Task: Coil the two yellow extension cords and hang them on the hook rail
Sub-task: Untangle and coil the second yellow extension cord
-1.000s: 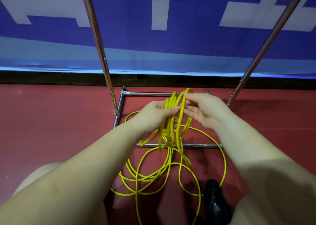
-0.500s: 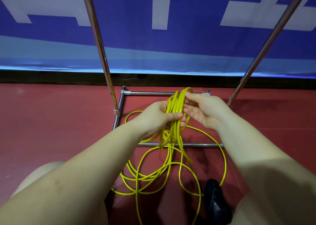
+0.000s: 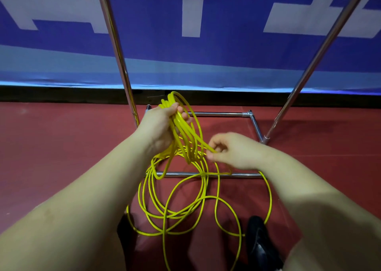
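Above the red floor (image 3: 61, 157), my left hand (image 3: 159, 126) grips the coiled yellow cord (image 3: 185, 130); my right hand (image 3: 233, 150) pinches one strand.

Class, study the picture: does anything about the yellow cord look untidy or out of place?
Yes. Only part of the yellow cord is gathered, gripped by the left hand; the right hand pinches one strand. The rest sprawls in loose, crossing loops on the red floor, over the rack's lower bar.
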Demonstrator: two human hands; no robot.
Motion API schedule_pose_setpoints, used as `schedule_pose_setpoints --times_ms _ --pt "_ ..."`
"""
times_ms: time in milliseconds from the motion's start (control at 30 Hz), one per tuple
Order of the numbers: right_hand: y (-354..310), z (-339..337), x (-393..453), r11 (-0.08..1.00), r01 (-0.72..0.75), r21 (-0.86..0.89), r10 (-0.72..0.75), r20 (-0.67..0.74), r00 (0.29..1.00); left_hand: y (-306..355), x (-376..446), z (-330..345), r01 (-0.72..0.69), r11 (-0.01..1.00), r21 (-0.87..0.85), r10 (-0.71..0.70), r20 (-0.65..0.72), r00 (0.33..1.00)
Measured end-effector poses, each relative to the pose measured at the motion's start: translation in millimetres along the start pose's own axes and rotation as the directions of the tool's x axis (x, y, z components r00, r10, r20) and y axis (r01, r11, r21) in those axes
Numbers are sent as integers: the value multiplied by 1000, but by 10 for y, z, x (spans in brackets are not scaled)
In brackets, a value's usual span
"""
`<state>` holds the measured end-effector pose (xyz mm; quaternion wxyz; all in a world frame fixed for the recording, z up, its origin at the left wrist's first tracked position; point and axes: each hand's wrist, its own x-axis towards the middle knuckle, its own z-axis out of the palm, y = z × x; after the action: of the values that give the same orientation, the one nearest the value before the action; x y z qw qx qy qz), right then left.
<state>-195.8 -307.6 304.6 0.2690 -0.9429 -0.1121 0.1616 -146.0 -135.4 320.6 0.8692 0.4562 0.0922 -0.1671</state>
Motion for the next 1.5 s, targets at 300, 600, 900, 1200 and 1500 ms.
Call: schedule_pose_setpoints --times_ms 300,600,900,1200,1500 --pt "290 -107 -60 971 -216 -104 223 62 973 217 69 -191 -112 994 -4 112 -75 991" --pt "247 -278 -125 712 -282 643 457 -120 881 163 -3 -236 -308 835 455 294 104 950" --pt "53 -299 -5 24 -47 999 548 26 836 -230 -180 -53 -214 775 594 42 289 956" --pt "-36 -228 140 -64 4 998 567 33 823 -352 -187 33 -101 822 560 -132 361 923" --pt "-157 -164 99 388 -146 910 385 -16 923 -289 -93 52 -76 912 403 1 182 983"
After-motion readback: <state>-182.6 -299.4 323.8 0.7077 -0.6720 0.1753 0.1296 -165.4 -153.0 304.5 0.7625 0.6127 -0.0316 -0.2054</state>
